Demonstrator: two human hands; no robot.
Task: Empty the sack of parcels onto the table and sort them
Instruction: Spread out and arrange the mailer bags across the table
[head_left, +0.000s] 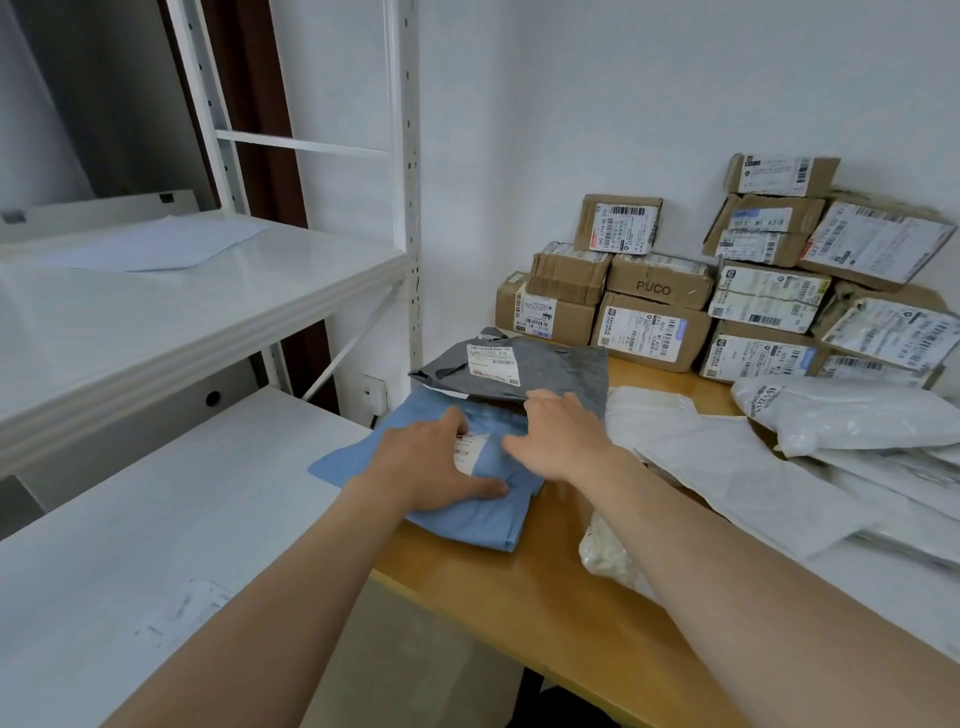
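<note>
Head view: blue mailer (363, 460) lies flat on the left corner of the wooden table (519, 597), its left corner hanging past the edge toward the white shelf unit (182, 312). It is a soft, matte, wrinkled poly bag with a white shipping label, half covered by a hand; the print can't be read.

Left hand (431, 462) lies palm down on it, fingers straight, thumb spread. Right hand (561, 441) is also flat with extended fingers, its tips at the edge of the grey mailer (561, 371), which overlaps the blue one's far side. Neither hand grips anything.

The grey mailer carries a white barcode label (491, 361), text too small to read. Cardboard boxes (769, 306) are stacked against the wall, all with barcode labels; one box (657, 286) reads "PUCO". White poly bags (841, 415) and padded envelopes (727, 467) lie on the table to the right.
</note>
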